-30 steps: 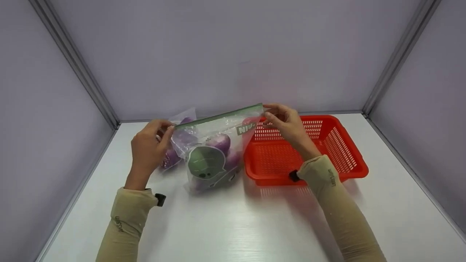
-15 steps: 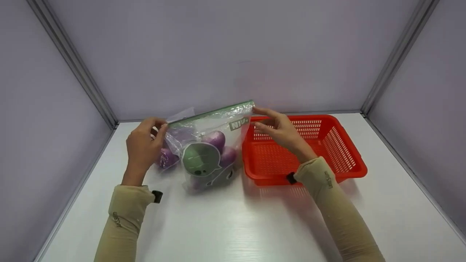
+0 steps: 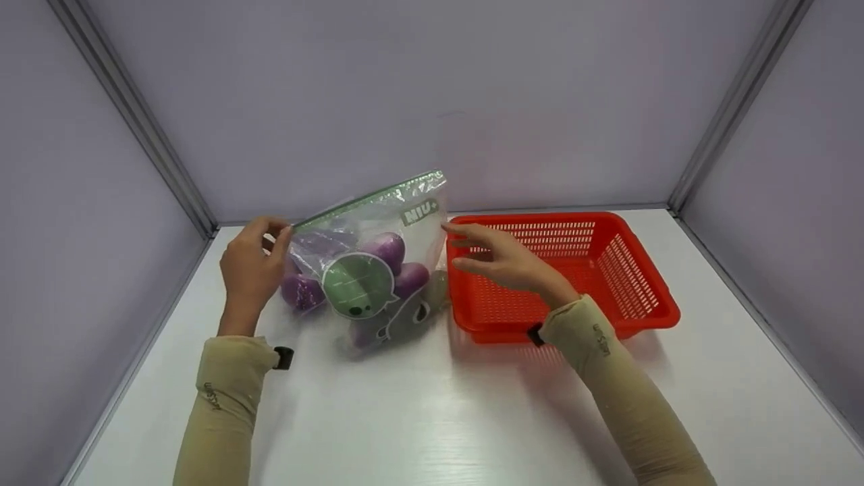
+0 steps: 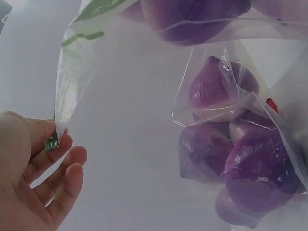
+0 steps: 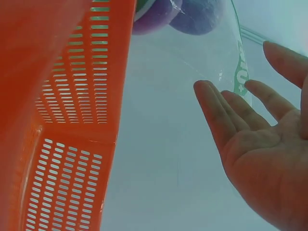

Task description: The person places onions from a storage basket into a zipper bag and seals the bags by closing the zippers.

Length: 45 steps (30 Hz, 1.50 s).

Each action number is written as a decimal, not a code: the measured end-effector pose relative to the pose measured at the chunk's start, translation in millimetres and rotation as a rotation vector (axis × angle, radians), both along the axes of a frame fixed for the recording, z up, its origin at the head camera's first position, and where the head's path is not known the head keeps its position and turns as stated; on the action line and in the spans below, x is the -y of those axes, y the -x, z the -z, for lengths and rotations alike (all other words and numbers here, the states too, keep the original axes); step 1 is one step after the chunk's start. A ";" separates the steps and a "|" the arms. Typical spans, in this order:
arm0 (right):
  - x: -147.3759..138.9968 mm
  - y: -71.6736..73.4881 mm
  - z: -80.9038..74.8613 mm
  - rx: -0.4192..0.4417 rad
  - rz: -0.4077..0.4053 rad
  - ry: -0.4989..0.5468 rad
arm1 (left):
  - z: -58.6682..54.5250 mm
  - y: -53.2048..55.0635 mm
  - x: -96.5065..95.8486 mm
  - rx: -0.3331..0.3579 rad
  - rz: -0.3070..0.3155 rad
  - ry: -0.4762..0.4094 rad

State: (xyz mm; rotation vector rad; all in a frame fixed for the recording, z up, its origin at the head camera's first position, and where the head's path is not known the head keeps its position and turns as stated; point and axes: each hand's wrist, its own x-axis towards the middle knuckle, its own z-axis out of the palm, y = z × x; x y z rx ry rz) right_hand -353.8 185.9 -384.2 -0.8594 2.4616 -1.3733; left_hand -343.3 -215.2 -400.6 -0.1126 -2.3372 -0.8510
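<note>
A clear zip bag (image 3: 359,283) with a green top strip and a green cartoon print stands tilted in the head view, its right corner higher. Several purple onions (image 3: 386,250) show through the plastic. My left hand (image 3: 253,270) pinches the strip's left end between thumb and index finger, as the left wrist view confirms. Beside the bag's right edge is my right hand (image 3: 509,263), fingers extended and holding nothing; whether a fingertip touches the plastic, I cannot tell. Behind the bag's left part, more purple onions (image 4: 260,168) lie in another clear bag (image 4: 180,108), partly hidden.
A red perforated basket (image 3: 563,334) stands right of the bag, below my right hand. Everything rests on a white table (image 3: 432,418), with pale walls at the back and both sides.
The bag has shifted left with my left hand, and its right corner has risen. My right hand has released that corner, and its fingers have straightened.
</note>
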 end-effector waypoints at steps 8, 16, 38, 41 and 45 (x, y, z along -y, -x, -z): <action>17.0 -10.3 5.0 -0.136 -0.065 -0.186 | 6.5 4.2 13.6 0.060 -0.043 -0.033; 27.1 -14.1 10.8 -0.166 -0.098 -0.302 | 21.4 5.9 29.5 0.151 -0.085 -0.053; 30.6 -16.4 16.2 -0.130 -0.088 -0.359 | 40.1 5.9 42.8 0.389 -0.080 -0.055; 28.3 -16.6 14.5 -0.133 -0.078 -0.355 | 38.5 4.0 39.3 0.361 -0.081 -0.029; 22.8 -15.9 11.8 -0.167 -0.057 -0.341 | 36.1 -1.9 33.6 0.283 -0.073 0.040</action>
